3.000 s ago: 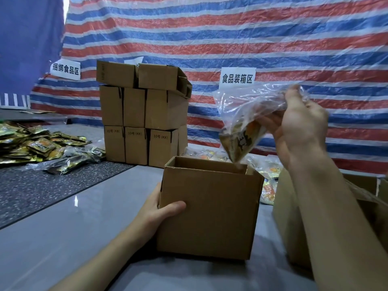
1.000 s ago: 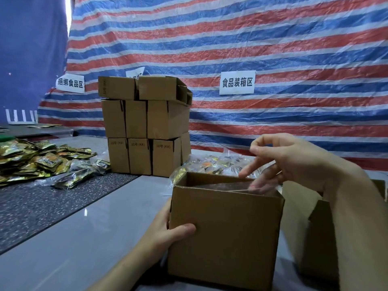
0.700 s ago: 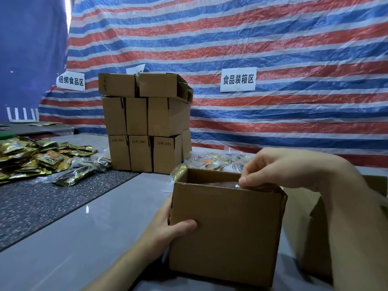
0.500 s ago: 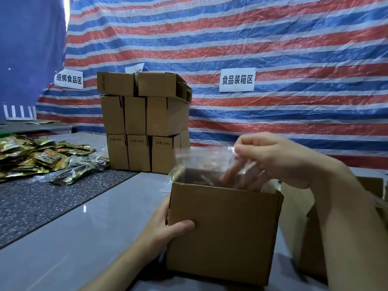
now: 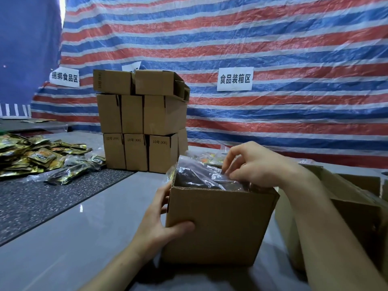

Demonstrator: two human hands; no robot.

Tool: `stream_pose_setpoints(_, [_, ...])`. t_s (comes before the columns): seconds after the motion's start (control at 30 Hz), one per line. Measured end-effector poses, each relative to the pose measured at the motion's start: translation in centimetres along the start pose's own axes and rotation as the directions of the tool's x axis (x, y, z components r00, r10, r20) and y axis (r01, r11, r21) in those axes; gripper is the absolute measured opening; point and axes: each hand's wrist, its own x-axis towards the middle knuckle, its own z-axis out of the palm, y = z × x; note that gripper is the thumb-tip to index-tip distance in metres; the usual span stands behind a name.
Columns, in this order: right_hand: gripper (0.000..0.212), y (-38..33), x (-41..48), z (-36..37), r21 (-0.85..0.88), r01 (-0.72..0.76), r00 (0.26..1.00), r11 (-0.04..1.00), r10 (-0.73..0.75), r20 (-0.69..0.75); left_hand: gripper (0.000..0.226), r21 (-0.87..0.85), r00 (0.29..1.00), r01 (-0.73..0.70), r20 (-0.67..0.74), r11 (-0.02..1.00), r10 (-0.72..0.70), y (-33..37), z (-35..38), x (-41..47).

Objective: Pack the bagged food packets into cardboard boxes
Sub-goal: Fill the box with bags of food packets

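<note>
The cardboard box (image 5: pixel 218 223) is gripped at its left corner by the left hand (image 5: pixel 159 223), thumb on the front face, so that it is kept steady on the worktop (image 5: pixel 63 238). The bag of food packets (image 5: pixel 201 175) is lodged inside the box, its clear top pinched by the curled fingers of the right hand (image 5: pixel 254 164), apparently for tucking in. Compared with half a second ago, the plastic is pushed lower

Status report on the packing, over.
Left hand grips open box at its corner. Right hand pinches clear bag at box mouth. Bag top pokes above rim. Nothing blocking.
</note>
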Motion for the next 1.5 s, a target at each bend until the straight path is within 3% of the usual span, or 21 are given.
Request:
stream_pose_setpoints(0.13, [0.034, -1.5, 0.0, 1.1, -0.117, 0.088, 0.994, 0.989, -0.094, -0.054, 0.113, 0.023, 1.000, -0.006, -0.010, 1.000, 0.006, -0.1, 0.0, 0.1])
stream_pose_setpoints(0.23, [0.027, -3.1, 0.1, 1.9, -0.181, 0.221, 0.955, 0.958, -0.251, -0.160, 0.107, 0.031, 1.000, -0.007, 0.007, 1.000, 0.006, -0.2, 0.0, 0.2])
stream_pose_setpoints(0.3, [0.021, -3.9, 0.1, 2.8, -0.166, 0.262, 0.958, 0.951, -0.277, -0.070, 0.096, 0.035, 1.000, -0.015, 0.019, 0.999, 0.015, -0.3, 0.0, 0.2])
stream_pose_setpoints(0.37, [0.030, -4.3, 0.3, 4.1, -0.180, 0.168, 0.981, 0.969, -0.146, 0.126, 0.092, 0.018, 1.000, -0.006, 0.023, 1.000, 0.006, -0.5, 0.0, 0.2])
stream_pose_setpoints(0.47, [0.069, -4.0, 0.4, 4.9, -0.092, -0.120, 0.938, 0.988, 0.143, 0.317, 0.093, 0.015, 1.000, -0.007, 0.030, 1.000, 0.007, -0.6, 0.1, 0.3])
stream_pose_setpoints(0.57, [0.085, -3.6, 0.5, 4.6, 0.030, -0.247, 0.912, 0.969, 0.222, 0.345, 0.097, -0.006, 0.999, -0.006, 0.048, 1.000, 0.006, -0.8, 0.3, 0.3])
stream_pose_setpoints(0.63, [0.083, -3.6, 0.6, 4.6, 0.035, -0.230, 0.929, 0.973, 0.208, 0.307, 0.096, -0.030, 0.998, 0.010, 0.054, 0.999, -0.008, -1.1, 0.4, 0.4])
stream_pose_setpoints(0.7, [0.077, -3.8, 1.0, 4.8, 0.064, -0.086, 0.982, 0.994, 0.074, 0.176, 0.094, -0.063, 0.999, 0.035, 0.043, 0.997, -0.033, -1.6, 0.3, 0.5])
stream_pose_setpoints(0.77, [0.067, -3.8, 1.5, 4.6, 0.183, 0.109, 0.992, 0.977, -0.094, -0.087, 0.092, -0.136, 0.997, 0.079, -0.002, 0.988, -0.080, -1.9, 0.2, 0.7])
stream_pose_setpoints(0.8, [0.061, -3.6, 1.8, 4.5, 0.240, 0.206, 0.953, 0.949, -0.139, -0.270, 0.091, -0.191, 0.993, 0.106, -0.034, 0.976, -0.115, -2.1, 0.1, 0.9])
stream_pose_setpoints(0.87, [0.047, -2.5, 2.6, 4.6, 0.294, 0.383, 0.790, 0.876, -0.146, -0.595, 0.088, -0.309, 0.980, 0.140, -0.089, 0.941, -0.175, -2.3, -0.2, 1.4])
stream_pose_setpoints(0.97, [0.028, 0.2, 4.3, 6.0, 0.340, 0.448, 0.592, 0.827, 0.010, -0.806, 0.091, -0.417, 0.964, 0.128, -0.159, 0.900, -0.211, -2.6, -1.1, 2.1])
stream_pose_setpoints(1.03, [0.021, 2.9, 5.5, 8.1, 0.390, 0.329, 0.575, 0.860, 0.145, -0.805, 0.093, -0.454, 0.958, 0.117, -0.183, 0.883, -0.221, -2.8, -1.6, 2.3])
stream_pose_setpoints(1.13, [0.008, 8.5, 6.3, 11.9, 0.318, 0.000, 0.669, 0.948, 0.237, -0.704, 0.093, -0.462, 0.955, 0.114, -0.193, 0.880, -0.225, -3.1, -2.0, 2.5])
stream_pose_setpoints(1.2, [0.018, 11.7, 6.1, 14.1, 0.153, -0.261, 0.767, 0.953, 0.301, -0.566, 0.093, -0.456, 0.956, 0.111, -0.194, 0.883, -0.220, -3.5, -2.1, 2.5])
stream_pose_setpoints(1.27, [0.033, 13.2, 6.1, 14.6, 0.135, -0.449, 0.747, 0.883, 0.454, -0.486, 0.093, -0.454, 0.959, 0.111, -0.184, 0.884, -0.215, -3.7, -2.1, 2.6])
stream_pose_setpoints(1.33, [0.043, 13.4, 6.4, 14.5, 0.169, -0.503, 0.703, 0.848, 0.515, -0.490, 0.094, -0.451, 0.960, 0.120, -0.173, 0.885, -0.218, -3.9, -2.0, 2.6])
stream_pose_setpoints(1.5, [0.047, 13.1, 6.9, 15.2, -0.098, -0.583, 0.786, 0.806, 0.529, -0.320, 0.095, -0.419, 0.967, 0.115, -0.161, 0.901, -0.199, -4.2, -1.9, 2.7])
